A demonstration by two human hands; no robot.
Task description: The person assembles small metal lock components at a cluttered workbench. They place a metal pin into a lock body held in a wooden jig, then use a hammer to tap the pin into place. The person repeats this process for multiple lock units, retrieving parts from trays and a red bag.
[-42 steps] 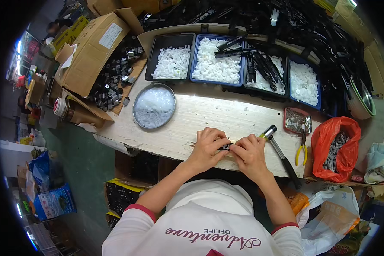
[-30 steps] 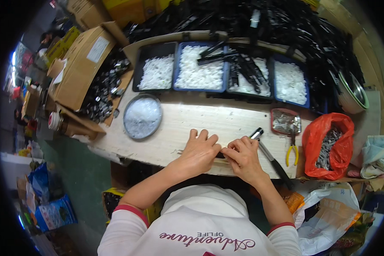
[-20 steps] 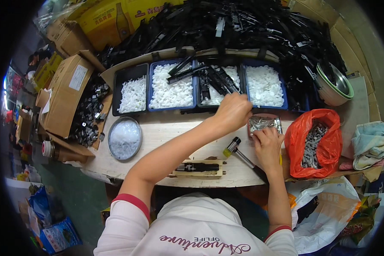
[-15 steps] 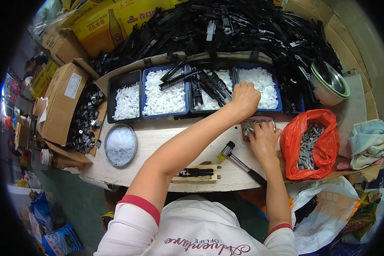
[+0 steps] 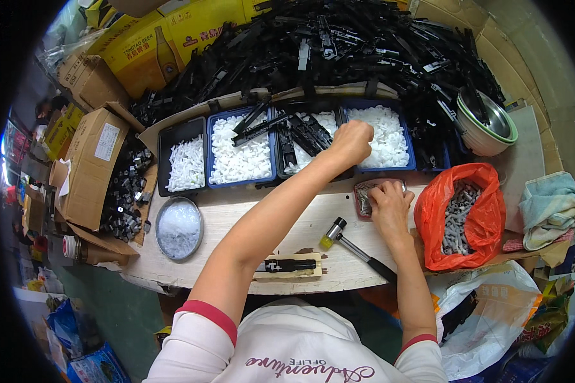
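Black part (image 5: 292,265) lies lengthwise in the pale wooden block (image 5: 319,262), near the front edge of your table (image 5: 300,228); your left forearm hides the block's left end. Your left hand (image 5: 354,142) is at the right-hand blue tray (image 5: 411,153) of white pieces (image 5: 383,137), fingers bent down; cannot tell whether they grip one. Your right hand (image 5: 391,204) curls its fingers into the small red-edged tray (image 5: 356,203) of slender metal pieces; its grip is likewise hidden. Risks, as judged: picking from loose heaps, you might draw two pieces together. Loose black strips (image 5: 306,133) lie across the trays near your left hand; a low wrist could drag one down. Hammer (image 5: 358,250) has its handle end near your right forearm; a sideways sweep would likely shift it. No clamp visible on the black part, so your left forearm, if lowered, could jolt it.
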